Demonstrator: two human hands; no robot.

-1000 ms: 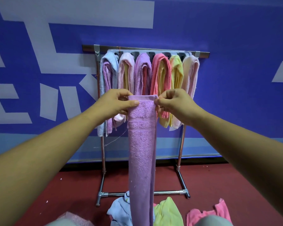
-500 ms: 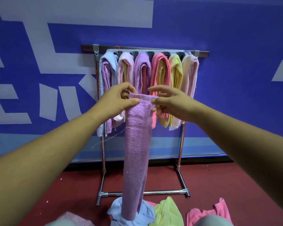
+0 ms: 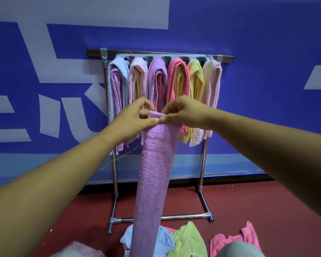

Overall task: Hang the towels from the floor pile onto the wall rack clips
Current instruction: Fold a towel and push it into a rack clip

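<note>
A long lilac towel [image 3: 152, 175] hangs straight down in front of me, folded narrow. My left hand [image 3: 135, 117] and my right hand [image 3: 183, 112] both pinch its top edge, thumbs nearly touching at the middle. Behind them stands the metal rack [image 3: 159, 53] with its row of clips, where several towels hang side by side: pale blue, light pink, lilac, coral, yellow and cream. The floor pile [image 3: 183, 242] lies below, with blue and yellow towels partly hidden by the hanging one.
The rack's legs and floor bar [image 3: 183, 217] stand on the red floor against a blue wall with white shapes. A pink towel [image 3: 233, 240] lies to the right of the pile. Another pinkish cloth [image 3: 82, 250] sits at the lower left.
My hands have come together along the towel's top edge, narrowing it, and rose slightly. The towel's lower end swung left, then back toward the middle.
</note>
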